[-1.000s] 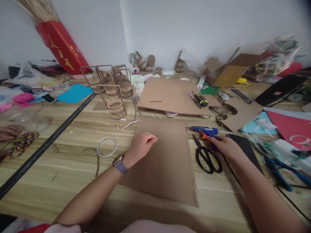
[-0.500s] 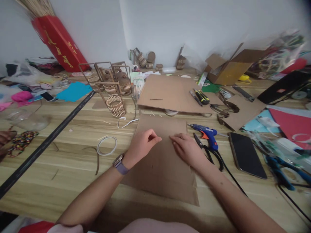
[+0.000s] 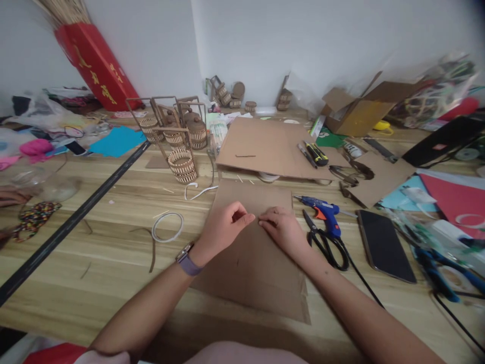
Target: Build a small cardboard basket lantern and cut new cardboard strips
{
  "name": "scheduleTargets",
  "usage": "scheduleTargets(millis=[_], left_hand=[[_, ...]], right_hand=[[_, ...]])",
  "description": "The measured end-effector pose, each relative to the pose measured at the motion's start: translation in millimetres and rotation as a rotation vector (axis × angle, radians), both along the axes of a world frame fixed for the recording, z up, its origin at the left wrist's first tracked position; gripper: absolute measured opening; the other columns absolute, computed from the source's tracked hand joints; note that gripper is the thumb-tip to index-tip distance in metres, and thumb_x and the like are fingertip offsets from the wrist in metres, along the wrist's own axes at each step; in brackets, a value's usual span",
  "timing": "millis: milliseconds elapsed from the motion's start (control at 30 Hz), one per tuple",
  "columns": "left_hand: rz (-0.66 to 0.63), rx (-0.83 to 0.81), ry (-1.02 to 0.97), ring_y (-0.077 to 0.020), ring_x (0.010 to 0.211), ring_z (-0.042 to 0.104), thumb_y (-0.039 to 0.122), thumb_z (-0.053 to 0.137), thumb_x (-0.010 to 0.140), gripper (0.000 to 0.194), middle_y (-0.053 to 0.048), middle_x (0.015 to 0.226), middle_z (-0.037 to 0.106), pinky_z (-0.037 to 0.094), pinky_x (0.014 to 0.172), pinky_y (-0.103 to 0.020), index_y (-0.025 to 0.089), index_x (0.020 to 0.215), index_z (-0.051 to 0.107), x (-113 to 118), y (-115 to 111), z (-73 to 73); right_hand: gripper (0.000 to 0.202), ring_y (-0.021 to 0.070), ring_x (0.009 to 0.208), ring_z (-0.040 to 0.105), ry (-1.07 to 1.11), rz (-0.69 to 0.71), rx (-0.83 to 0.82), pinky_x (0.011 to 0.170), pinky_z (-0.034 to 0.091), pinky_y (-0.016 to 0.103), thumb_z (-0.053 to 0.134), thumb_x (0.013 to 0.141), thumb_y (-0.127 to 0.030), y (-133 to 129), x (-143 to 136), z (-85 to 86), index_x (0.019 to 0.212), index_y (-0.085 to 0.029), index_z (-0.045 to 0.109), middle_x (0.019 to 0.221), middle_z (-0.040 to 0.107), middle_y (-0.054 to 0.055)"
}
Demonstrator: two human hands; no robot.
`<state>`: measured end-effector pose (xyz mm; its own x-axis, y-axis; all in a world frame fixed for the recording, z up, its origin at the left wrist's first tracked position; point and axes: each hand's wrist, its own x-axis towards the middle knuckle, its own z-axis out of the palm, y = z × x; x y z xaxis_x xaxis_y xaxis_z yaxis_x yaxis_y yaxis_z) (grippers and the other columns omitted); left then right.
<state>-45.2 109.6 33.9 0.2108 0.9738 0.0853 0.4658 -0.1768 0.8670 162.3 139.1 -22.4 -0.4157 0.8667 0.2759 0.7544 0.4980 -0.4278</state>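
Observation:
My left hand point(image 3: 226, 228), with a watch point(image 3: 186, 258) on its wrist, is over a flat brown cardboard sheet point(image 3: 250, 278). Its fingers are curled and the thumb presses near the forefinger; anything pinched there is too small to make out. Close by on the right, my right hand point(image 3: 283, 231) has its fingertips drawn together, pointing at the left thumb, and what they hold, if anything, cannot be seen. Black-handled scissors point(image 3: 329, 248) and a blue glue gun point(image 3: 326, 212) lie just right of my right hand. A white ring point(image 3: 167, 226) rests left of my left wrist.
Small bamboo baskets point(image 3: 182, 166) with tall handles stand at the back left. A second cardboard sheet point(image 3: 265, 139) carries utility knives point(image 3: 315, 152). At right lie a phone point(image 3: 385, 245) and blue-handled pliers point(image 3: 435, 273). Another person's hand point(image 3: 14, 195) shows at the far left.
My right hand has moved slightly left, so its fingertips are nearer my left thumb. My left hand has barely moved. The other person's hand at the far left has shifted.

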Motion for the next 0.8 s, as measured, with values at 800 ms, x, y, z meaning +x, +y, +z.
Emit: scheduleTargets(millis=[800], left_hand=[[-0.064, -0.137, -0.007, -0.0166, 0.080, 0.067, 0.026, 0.052, 0.092, 0.020, -0.002, 0.086, 0.075, 0.048, 0.070, -0.026, 0.019, 0.093, 0.071, 4, -44, -1.9]], right_hand=[[0.043, 0.0178, 0.062, 0.049, 0.544, -0.189, -0.349, 0.061, 0.041, 0.030, 0.038, 0.093, -0.058, -67, -14, 20.8, 0.068, -0.024, 0.048, 0.062, 0.050, 0.000]])
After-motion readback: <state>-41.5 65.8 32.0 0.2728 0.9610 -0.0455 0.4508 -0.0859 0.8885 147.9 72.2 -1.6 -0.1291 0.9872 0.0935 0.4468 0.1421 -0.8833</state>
